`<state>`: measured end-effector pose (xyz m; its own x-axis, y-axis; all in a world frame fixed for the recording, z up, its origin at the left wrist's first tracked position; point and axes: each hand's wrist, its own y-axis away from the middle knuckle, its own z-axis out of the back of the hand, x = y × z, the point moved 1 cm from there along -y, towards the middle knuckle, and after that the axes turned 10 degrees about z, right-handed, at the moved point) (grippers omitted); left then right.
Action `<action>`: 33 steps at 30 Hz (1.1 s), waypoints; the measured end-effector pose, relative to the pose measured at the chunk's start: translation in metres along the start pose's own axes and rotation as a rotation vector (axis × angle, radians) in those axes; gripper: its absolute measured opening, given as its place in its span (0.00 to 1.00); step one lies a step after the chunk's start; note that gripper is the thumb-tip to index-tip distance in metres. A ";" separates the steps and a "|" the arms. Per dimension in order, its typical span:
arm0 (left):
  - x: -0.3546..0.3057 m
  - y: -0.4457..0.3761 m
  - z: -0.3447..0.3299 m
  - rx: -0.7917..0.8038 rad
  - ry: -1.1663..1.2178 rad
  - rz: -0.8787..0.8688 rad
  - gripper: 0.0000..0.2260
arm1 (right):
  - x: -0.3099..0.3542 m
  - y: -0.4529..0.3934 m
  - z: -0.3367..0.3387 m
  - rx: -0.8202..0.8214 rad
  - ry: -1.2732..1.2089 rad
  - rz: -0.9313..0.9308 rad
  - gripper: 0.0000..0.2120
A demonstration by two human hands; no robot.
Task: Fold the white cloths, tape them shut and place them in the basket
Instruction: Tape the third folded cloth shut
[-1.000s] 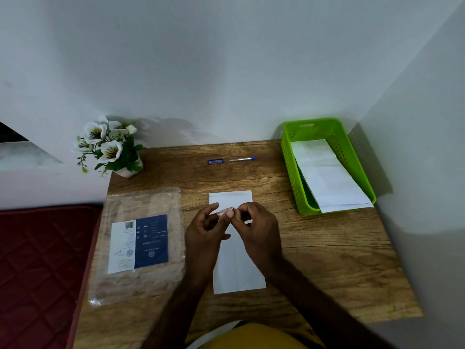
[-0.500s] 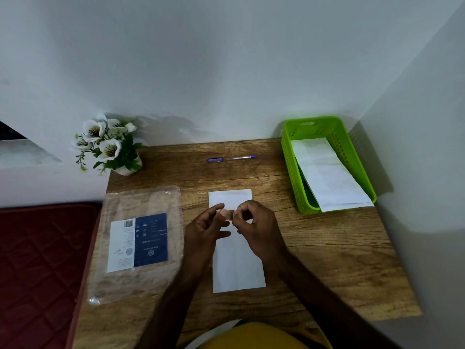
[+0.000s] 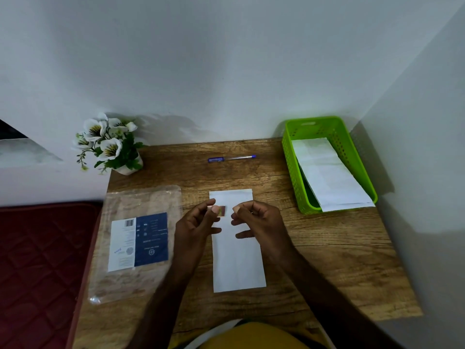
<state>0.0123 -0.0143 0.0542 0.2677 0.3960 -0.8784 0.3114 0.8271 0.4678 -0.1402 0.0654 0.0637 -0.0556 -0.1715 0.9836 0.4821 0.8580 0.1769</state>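
Observation:
A folded white cloth (image 3: 239, 263) lies lengthwise at the middle of the wooden table (image 3: 327, 260). Above its far half, my left hand (image 3: 198, 222) pinches a small brownish piece of tape (image 3: 222, 211) between thumb and forefinger. My right hand (image 3: 256, 220) hovers just to the right of the tape with its fingers curled and a small gap to the tape; whether it holds anything I cannot tell. A green basket (image 3: 292, 172) at the back right holds a folded white cloth (image 3: 327, 175) that sticks out over its near rim.
A clear plastic packet with a blue and white label (image 3: 138, 241) lies at the table's left. A blue pen (image 3: 231, 158) rests near the back wall. A white flower pot (image 3: 110, 144) stands at the back left corner. A red mattress (image 3: 37, 273) borders the table's left edge.
My hands were pressed together over the cloth, both on the small tape piece. Now they have come apart, and the tape stays in my left fingers.

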 end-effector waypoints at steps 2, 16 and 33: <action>-0.001 0.002 -0.003 -0.025 -0.017 -0.022 0.18 | 0.000 0.002 -0.004 -0.015 -0.004 -0.003 0.07; 0.000 0.011 -0.011 -0.091 -0.032 -0.087 0.23 | -0.006 0.008 -0.016 -0.101 0.014 0.023 0.07; 0.005 0.002 -0.006 0.112 0.113 0.090 0.16 | 0.004 0.003 -0.016 -0.081 0.074 -0.001 0.07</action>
<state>0.0091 -0.0084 0.0503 0.1970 0.5140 -0.8349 0.3925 0.7390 0.5476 -0.1252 0.0601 0.0675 0.0076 -0.2101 0.9777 0.5515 0.8164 0.1711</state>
